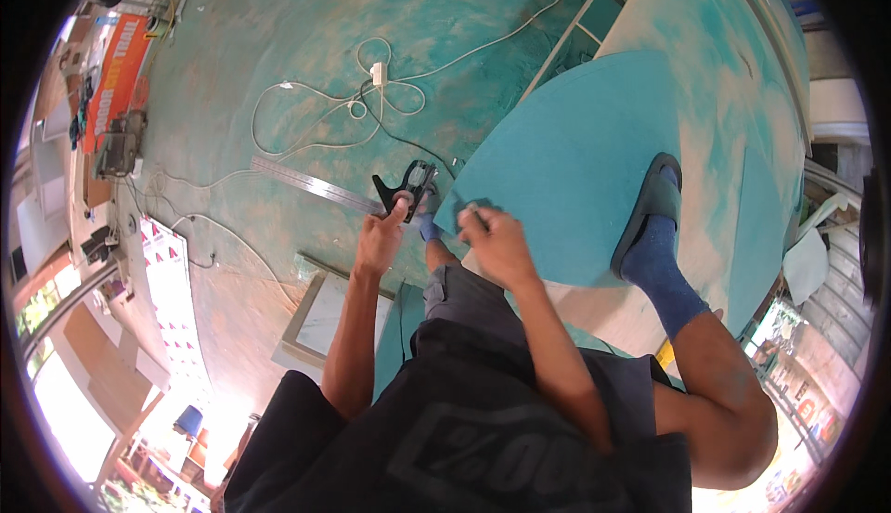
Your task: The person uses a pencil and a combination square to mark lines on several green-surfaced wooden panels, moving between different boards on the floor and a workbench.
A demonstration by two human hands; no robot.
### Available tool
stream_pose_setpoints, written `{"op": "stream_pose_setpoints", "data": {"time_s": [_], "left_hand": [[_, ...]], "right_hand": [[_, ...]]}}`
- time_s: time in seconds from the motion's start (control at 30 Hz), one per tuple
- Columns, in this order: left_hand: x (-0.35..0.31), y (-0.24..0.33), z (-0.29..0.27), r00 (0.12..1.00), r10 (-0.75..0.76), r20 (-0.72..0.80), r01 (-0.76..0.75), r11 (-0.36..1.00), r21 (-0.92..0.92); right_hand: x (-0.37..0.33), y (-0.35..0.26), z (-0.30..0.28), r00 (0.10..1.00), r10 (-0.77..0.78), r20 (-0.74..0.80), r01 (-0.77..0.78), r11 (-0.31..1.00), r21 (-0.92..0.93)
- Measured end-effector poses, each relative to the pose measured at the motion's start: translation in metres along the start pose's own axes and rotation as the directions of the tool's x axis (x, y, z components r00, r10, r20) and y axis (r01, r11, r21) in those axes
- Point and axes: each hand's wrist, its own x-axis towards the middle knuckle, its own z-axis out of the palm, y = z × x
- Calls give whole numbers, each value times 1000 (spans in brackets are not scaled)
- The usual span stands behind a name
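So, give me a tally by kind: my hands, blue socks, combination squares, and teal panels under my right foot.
Hands: 2 (left hand, right hand)
Blue socks: 2
Combination square: 1
Teal panel under right foot: 1
Total: 6

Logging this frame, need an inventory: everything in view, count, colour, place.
Combination square: one, silver and black, left of centre
Teal panel: one, teal, right of centre
Extension socket: one, whitish, on the floor, upper middle
Cords: several, pale and dark, across the floor
Banner: one, orange, upper left
Marked sheet: one, white with red marks, left
Rim clutter: uncountable, mixed colours, too small to tell
Shirt: one, black, bottom
Sandal: one clearly seen, dark, on the teal panel
Left hand: one, bare, gripping the square
Right hand: one, bare, by the panel's near edge; contents blurred
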Motion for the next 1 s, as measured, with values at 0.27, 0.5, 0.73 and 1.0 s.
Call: {"op": "stream_pose_setpoints", "data": {"time_s": [0.27, 0.5, 0.73, 1.0], "left_hand": [[0, 11, 28, 992, -106, 70, 120, 964, -238], [-4, 31, 42, 990, -143, 7, 140, 978, 157], [3, 1, 41, 997, -70, -26, 72, 993, 98], [-1, -4, 47, 997, -38, -63, 37, 999, -30]], "right_hand": [[2, 13, -23, 996, 84, 37, -89, 987, 136], [4, 17, -22, 994, 8, 107, -23, 990, 140], [5, 21, -2, 976, -153, 153, 115, 966, 231], [4, 26, 4, 964, -244, 109, 207, 939, 276]]}}
